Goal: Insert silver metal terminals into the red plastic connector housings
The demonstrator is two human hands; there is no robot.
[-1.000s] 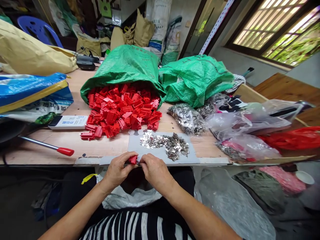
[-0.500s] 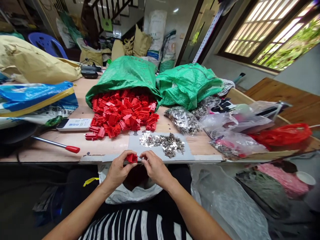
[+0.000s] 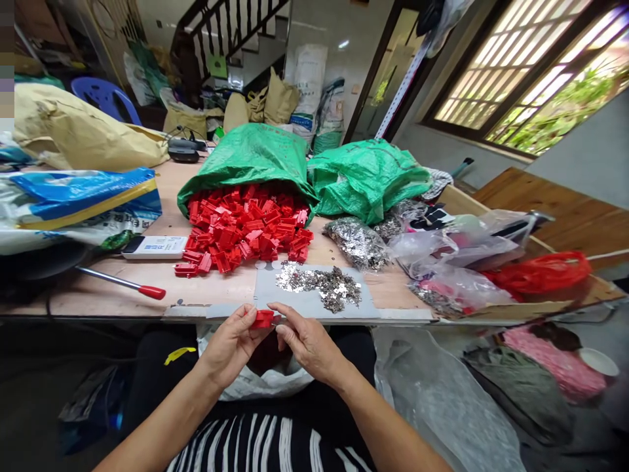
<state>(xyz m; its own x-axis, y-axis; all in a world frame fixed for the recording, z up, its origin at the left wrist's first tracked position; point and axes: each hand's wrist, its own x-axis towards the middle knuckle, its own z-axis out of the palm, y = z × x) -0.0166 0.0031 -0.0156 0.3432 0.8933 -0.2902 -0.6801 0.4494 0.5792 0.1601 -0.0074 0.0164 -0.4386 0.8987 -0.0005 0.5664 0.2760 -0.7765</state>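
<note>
My left hand is closed on a small red plastic housing, pinched between thumb and fingers above the table's front edge. At its right end is my right hand, index finger bent over the top and thumb below. A small metal piece shows between those fingertips, partly hidden. Beneath both hands a white sack gapes in my lap. A large heap of similar red housings spills from a green woven sack. Flat metal pieces lie piled on a grey sheet.
Left are a blue bag, a white-and-black box-shaped item and a metal lever with a red grip. A second green sack, a clear bag of metal pieces and a box of plastic bags stand right.
The red housing has been turned and sits slightly lower. My right index finger has straightened over its end, and the thumb has dropped below. The camera view has shifted a little.
</note>
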